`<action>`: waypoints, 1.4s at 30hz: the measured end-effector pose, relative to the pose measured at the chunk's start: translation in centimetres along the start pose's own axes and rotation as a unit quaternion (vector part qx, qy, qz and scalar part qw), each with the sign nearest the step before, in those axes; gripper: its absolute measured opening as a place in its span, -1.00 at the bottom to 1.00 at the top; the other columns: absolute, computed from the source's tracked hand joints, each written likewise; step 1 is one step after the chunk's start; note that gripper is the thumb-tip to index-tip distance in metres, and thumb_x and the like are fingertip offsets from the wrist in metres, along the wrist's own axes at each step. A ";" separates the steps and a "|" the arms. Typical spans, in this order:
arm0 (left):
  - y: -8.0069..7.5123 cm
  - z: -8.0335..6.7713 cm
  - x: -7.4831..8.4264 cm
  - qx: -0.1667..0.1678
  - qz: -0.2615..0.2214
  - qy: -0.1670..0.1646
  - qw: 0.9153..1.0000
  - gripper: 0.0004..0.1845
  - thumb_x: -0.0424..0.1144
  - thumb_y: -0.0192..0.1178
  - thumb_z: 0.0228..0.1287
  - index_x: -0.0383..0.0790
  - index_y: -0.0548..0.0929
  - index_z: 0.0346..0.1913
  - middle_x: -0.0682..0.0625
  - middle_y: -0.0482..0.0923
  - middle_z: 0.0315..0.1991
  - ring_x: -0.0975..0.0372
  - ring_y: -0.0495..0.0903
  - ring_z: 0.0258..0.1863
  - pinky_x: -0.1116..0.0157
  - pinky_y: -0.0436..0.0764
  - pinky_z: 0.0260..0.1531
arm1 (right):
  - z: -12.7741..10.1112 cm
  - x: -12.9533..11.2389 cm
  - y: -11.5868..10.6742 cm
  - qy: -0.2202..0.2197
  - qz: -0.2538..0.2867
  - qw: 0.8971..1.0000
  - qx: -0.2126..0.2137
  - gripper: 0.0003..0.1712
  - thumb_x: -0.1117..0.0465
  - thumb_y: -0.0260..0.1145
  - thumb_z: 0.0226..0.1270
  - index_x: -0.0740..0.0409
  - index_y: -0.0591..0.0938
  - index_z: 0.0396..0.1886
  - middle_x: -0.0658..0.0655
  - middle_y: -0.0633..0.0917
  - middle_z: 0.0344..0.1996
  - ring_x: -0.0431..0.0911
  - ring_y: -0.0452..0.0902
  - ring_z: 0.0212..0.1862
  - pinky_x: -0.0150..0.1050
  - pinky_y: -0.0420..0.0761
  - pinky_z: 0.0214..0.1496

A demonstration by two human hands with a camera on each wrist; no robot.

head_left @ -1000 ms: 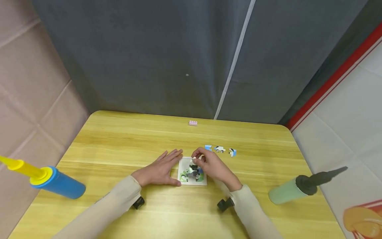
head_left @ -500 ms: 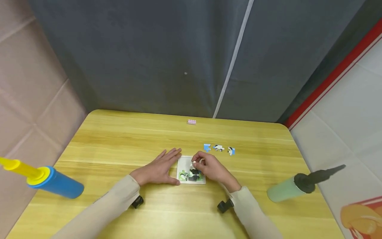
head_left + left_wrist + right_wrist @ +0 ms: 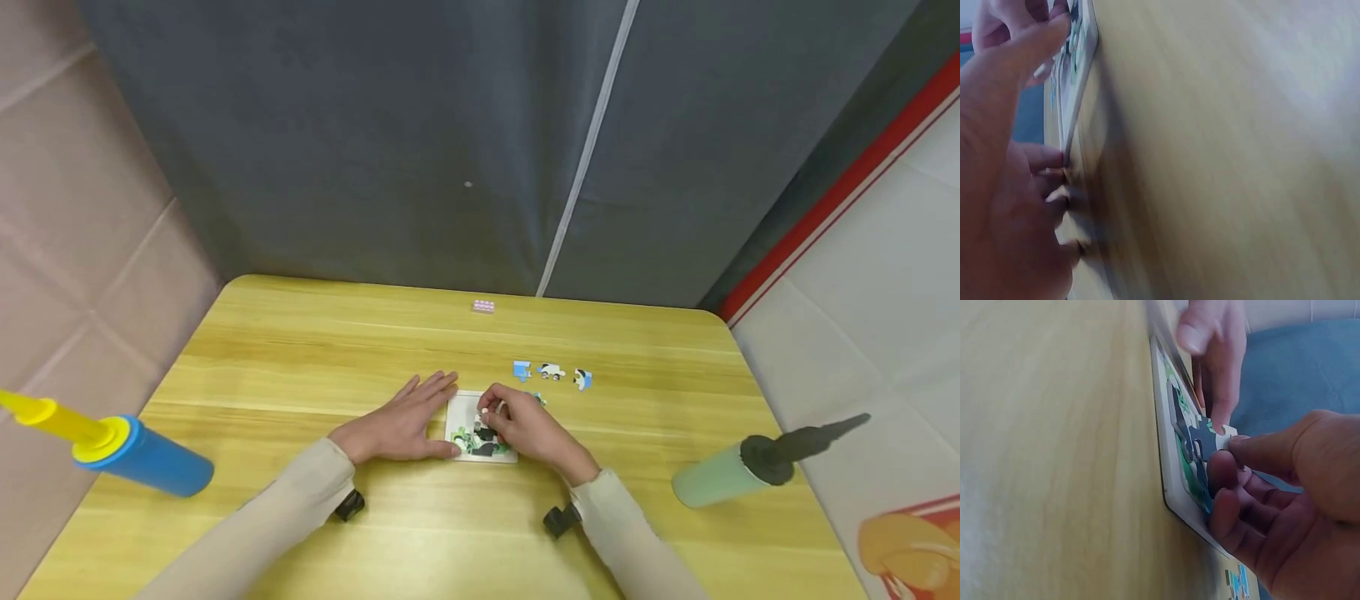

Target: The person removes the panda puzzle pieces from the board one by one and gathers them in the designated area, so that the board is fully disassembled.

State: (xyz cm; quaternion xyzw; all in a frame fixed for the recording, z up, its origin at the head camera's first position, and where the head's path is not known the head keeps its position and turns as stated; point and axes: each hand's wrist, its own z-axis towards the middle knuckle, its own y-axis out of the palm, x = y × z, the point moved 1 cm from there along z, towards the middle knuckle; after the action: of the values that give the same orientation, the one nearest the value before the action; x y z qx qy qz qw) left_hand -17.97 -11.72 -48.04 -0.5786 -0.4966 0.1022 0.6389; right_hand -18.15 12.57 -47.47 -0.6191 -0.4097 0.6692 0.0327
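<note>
A shallow white-framed puzzle tray (image 3: pixel 462 405) lies between my hands, with black, white and green pieces in its lower part. My right hand (image 3: pixel 531 427) pinches a black-and-white puzzle piece (image 3: pixel 1208 439) between thumb and fingers. In the right wrist view that piece is tilted over the pieces in the tray; whether it touches them is hard to tell. My left hand (image 3: pixel 401 427) lies spread at the tray's left side, fingers straight, its thumb over the lower left corner. Three loose puzzle pieces (image 3: pixel 551 372) lie beyond the right hand, and another piece (image 3: pixel 538 398) shows partly behind it.
A pink toy brick (image 3: pixel 483 307) sits near the table's far edge. On the left stands a blue pump (image 3: pixel 153 458) with a yellow top. A green bottle (image 3: pixel 716 477) with a dark top is on the right. A grey curtain (image 3: pixel 375 150) hangs behind the table.
My right hand has shifted slightly left over the tray, still pinching the piece, and a loose piece shows behind it. The left thumb has moved onto the tray's corner.
</note>
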 end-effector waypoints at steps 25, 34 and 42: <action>1.3 1.2 3.0 0.032 0.085 -0.072 0.993 0.12 0.39 0.23 0.41 -0.46 0.19 0.64 -0.27 -0.06 0.76 -0.18 -0.05 0.76 -0.38 0.03 0.67 | 0.3 0.5 0.0 0.038 0.106 0.993 0.032 -0.86 0.32 0.19 0.65 0.26 0.63 0.03 0.15 0.64 -0.24 -0.17 0.46 -0.52 -0.41 0.50 -0.52; 1.2 1.1 3.1 0.029 0.078 -0.071 0.994 0.11 0.36 0.21 0.45 -0.49 0.15 0.65 -0.28 -0.11 0.76 -0.18 -0.09 0.77 -0.37 -0.04 0.68 | -0.9 1.1 -3.4 0.076 0.017 0.985 0.155 -0.87 0.29 0.22 0.64 0.21 0.66 0.01 0.17 0.68 -0.18 -0.13 0.46 -0.43 -0.36 0.47 -0.42; 1.1 1.0 2.9 0.016 0.062 -0.072 0.995 0.11 0.33 0.23 0.45 -0.48 0.12 0.66 -0.27 -0.13 0.77 -0.16 -0.14 0.78 -0.37 -0.08 0.69 | -2.2 3.4 -5.8 0.132 -0.074 0.968 0.201 -0.83 0.30 0.18 0.64 0.21 0.67 0.03 0.19 0.74 -0.15 -0.07 0.54 -0.29 -0.29 0.50 -0.26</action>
State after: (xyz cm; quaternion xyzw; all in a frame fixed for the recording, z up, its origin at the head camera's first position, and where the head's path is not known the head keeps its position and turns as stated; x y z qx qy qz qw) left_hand -16.79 -8.70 -47.61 -0.5888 -0.5030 0.1914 0.6031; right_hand -19.74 19.39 -46.57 -0.6506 -0.3038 0.6457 0.2598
